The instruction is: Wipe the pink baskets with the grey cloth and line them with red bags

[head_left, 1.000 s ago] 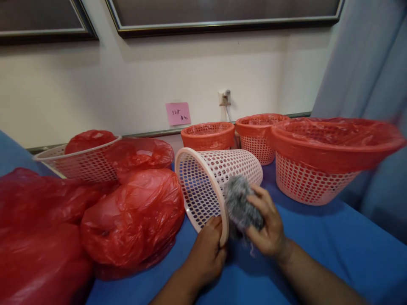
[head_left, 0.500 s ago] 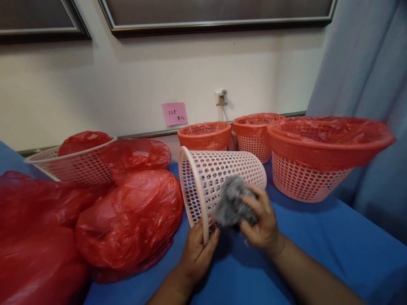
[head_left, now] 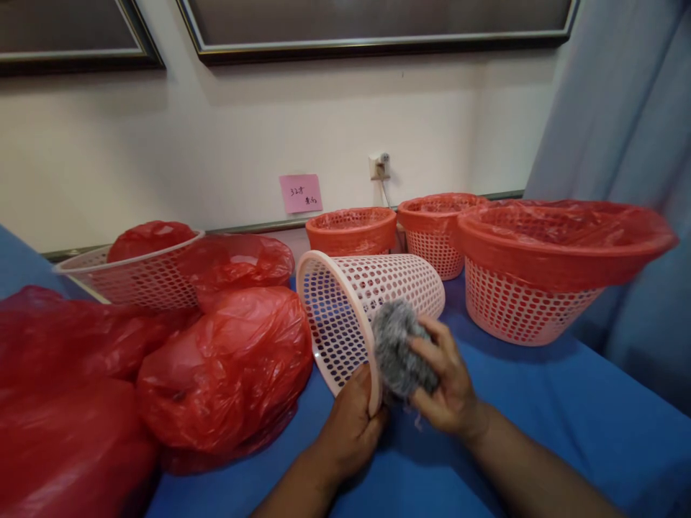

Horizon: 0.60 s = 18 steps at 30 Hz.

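A pale pink perforated plastic wastebasket (head_left: pixel 345 316) lies on its side on the blue-covered table (head_left: pixel 448 460), its mouth facing left and toward me. My left hand (head_left: pixel 356 424) grips the near part of its rim, fingers partly hidden beneath. Pressed to the outer wall just behind the rim is a bunched grey fuzzy cloth (head_left: pixel 400 349). My right hand (head_left: pixel 445 381) is closed around that cloth from the right, with a loose thread hanging below it.
Red-lined wastebaskets stand behind and right: a small one (head_left: pixel 350 230), another (head_left: pixel 437 234) and a large one (head_left: pixel 534 302). On the left, crumpled red plastic bags (head_left: pixel 227 374) lie before a white basket (head_left: pixel 129 280). A pink note (head_left: pixel 301 193) and a socket (head_left: pixel 379 167) are on the wall.
The wastebasket has turned so its mouth faces more toward me. My left hand has moved slightly right with the rim, and the cloth now sits close behind the rim.
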Each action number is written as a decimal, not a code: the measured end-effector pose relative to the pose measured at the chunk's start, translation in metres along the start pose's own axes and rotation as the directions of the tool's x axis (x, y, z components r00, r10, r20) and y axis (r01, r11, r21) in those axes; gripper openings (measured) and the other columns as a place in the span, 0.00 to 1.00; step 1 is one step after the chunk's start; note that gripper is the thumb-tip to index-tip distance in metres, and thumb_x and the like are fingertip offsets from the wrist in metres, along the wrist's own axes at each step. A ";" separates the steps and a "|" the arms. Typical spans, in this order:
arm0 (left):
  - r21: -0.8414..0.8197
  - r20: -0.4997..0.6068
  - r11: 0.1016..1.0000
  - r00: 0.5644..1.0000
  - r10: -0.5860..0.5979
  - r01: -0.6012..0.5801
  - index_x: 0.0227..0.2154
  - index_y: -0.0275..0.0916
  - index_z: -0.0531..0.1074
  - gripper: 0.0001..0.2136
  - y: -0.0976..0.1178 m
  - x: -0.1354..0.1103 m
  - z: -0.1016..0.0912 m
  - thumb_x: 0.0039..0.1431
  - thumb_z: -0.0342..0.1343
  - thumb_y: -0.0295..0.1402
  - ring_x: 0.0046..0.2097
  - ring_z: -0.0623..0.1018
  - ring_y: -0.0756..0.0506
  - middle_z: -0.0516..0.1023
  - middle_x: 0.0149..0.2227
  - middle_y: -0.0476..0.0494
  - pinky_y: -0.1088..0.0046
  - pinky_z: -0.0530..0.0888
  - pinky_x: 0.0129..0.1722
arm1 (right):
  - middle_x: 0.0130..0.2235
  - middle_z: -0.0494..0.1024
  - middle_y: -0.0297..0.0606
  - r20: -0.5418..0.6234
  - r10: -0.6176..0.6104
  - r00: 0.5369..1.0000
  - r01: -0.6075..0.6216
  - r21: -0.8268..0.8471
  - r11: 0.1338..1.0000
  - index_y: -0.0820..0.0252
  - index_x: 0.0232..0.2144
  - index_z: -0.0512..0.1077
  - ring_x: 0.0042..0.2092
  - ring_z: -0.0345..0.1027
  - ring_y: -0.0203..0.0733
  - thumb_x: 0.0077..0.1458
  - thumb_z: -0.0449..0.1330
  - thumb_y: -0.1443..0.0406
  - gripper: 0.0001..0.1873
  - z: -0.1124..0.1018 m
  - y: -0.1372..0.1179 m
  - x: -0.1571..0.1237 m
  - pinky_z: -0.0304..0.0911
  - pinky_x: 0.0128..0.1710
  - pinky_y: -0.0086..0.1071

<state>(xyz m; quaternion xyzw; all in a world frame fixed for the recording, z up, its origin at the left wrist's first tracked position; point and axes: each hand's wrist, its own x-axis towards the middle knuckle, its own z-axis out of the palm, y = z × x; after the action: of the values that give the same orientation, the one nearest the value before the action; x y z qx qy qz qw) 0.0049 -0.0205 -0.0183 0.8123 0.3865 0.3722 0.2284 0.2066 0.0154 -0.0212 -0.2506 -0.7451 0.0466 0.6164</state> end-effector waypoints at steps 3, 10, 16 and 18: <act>-0.026 0.035 1.000 0.999 0.017 -0.016 0.66 0.43 0.65 0.24 -0.002 0.001 0.001 0.69 0.53 0.40 0.63 0.71 0.34 0.71 0.65 0.37 0.52 0.69 0.64 | 0.68 0.57 0.46 0.024 -0.154 0.988 0.154 0.016 0.988 0.50 0.64 0.62 0.65 0.62 0.56 0.51 0.60 0.69 0.37 0.001 -0.011 -0.003 0.68 0.59 0.52; 0.037 0.039 0.997 0.997 -0.063 0.062 0.66 0.43 0.65 0.22 0.000 0.002 -0.003 0.70 0.49 0.34 0.62 0.73 0.36 0.73 0.63 0.37 0.50 0.66 0.66 | 0.53 0.76 0.46 -0.406 0.618 0.674 -0.629 0.124 0.767 0.58 0.54 0.72 0.56 0.71 0.54 0.51 0.63 0.58 0.27 -0.009 0.071 0.014 0.62 0.61 0.56; 0.105 0.147 0.994 0.989 0.010 -0.025 0.63 0.45 0.68 0.26 0.004 0.007 -0.006 0.62 0.53 0.25 0.56 0.76 0.37 0.77 0.58 0.39 0.52 0.70 0.62 | 0.49 0.80 0.45 -0.305 0.854 0.422 -0.752 0.407 0.518 0.59 0.53 0.73 0.50 0.75 0.52 0.50 0.64 0.52 0.30 -0.015 0.086 0.019 0.68 0.55 0.52; 0.101 0.159 0.994 0.987 0.019 -0.036 0.62 0.44 0.69 0.27 0.005 0.009 -0.006 0.59 0.53 0.23 0.57 0.75 0.36 0.77 0.58 0.39 0.52 0.69 0.63 | 0.53 0.77 0.46 -0.331 0.726 0.602 -0.683 0.257 0.684 0.58 0.54 0.72 0.55 0.72 0.54 0.51 0.64 0.55 0.29 -0.011 0.068 0.016 0.64 0.60 0.54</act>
<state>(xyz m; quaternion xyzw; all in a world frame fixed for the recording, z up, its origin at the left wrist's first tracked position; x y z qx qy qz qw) 0.0063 -0.0152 -0.0075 0.8553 0.3747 0.2892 0.2107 0.2365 0.0784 -0.0300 -0.4955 -0.4362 0.2711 0.7005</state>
